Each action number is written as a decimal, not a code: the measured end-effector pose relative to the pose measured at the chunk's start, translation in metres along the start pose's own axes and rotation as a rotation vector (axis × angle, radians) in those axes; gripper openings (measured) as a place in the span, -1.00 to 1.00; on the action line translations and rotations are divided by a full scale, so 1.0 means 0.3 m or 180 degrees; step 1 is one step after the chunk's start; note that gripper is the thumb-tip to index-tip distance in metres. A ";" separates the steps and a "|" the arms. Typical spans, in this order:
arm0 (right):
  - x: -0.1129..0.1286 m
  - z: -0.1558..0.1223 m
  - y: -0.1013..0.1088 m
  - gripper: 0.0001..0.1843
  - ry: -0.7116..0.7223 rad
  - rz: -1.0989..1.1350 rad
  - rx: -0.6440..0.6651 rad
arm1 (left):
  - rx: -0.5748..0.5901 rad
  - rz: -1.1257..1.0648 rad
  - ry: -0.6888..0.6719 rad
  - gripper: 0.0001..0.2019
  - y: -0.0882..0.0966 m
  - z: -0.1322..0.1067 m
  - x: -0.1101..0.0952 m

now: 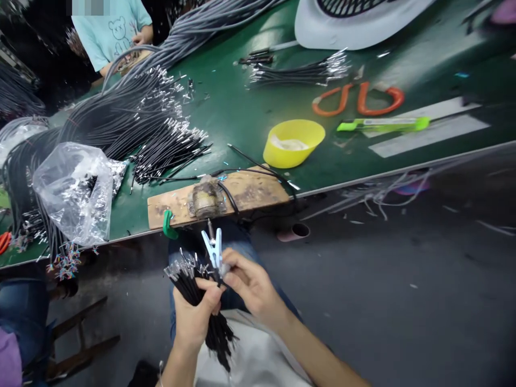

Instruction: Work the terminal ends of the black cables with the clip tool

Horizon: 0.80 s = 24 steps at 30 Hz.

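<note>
My left hand (197,312) is closed around a bundle of short black cables (186,286) with bare silvery ends pointing up and away from me. Its thumb and forefinger press together at the bundle's right side. Just right of it, my right hand (252,287) has thumb and fingers pinched together at a small greyish lump, too blurred to name. A light blue clothespin (213,250) stands right above both hands, by a thin metal rod (210,228) that sticks out from the wooden board (258,188). Whether either hand touches the clothespin, I cannot tell.
Piles of black cables (169,150) and a clear plastic bag (76,188) lie on the green table at left. A yellow cup (294,144), orange-handled scissors (381,99), a green pen-like tool (382,124) and a white fan (358,32) are right. Another person (113,32) works across.
</note>
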State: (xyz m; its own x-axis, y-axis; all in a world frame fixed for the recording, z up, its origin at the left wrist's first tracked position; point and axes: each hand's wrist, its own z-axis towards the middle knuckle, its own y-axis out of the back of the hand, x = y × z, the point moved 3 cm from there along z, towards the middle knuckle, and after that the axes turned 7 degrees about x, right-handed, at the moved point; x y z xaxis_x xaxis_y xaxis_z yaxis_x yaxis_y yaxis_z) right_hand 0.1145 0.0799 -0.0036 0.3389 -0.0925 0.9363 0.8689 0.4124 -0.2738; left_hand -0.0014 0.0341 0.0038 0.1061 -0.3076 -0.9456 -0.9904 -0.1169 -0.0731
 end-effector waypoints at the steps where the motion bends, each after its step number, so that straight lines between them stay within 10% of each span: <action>1: -0.012 0.006 0.001 -0.73 -0.0483 0.0570 0.0319 | 0.0013 0.0005 -0.0027 -0.73 0.004 0.002 -0.010; 6: -0.027 0.055 0.032 -0.55 -0.1690 0.1587 0.0745 | 0.0051 0.0140 -0.0189 -0.86 0.017 0.011 -0.047; 11: -0.015 0.128 0.033 -0.55 -0.1131 0.1574 0.0168 | -0.0242 0.0253 -0.0387 -0.87 0.043 0.004 -0.047; 18: -0.033 0.074 -0.002 -0.42 -0.0402 0.1451 0.0393 | -0.0218 0.0239 -0.0208 -0.84 0.072 0.024 -0.045; 24: -0.060 0.019 -0.011 -0.74 -0.0845 0.1459 0.0141 | 0.0371 -0.0275 0.0242 -0.68 0.032 0.018 -0.011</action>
State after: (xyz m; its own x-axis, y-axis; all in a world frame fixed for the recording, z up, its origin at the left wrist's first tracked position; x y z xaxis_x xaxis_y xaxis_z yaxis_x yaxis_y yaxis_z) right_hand 0.1033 0.0854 -0.0182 0.5723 0.3365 0.7478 0.6351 0.3950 -0.6638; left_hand -0.0118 0.0390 0.0045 0.1934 -0.3723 -0.9077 -0.9804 -0.0369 -0.1937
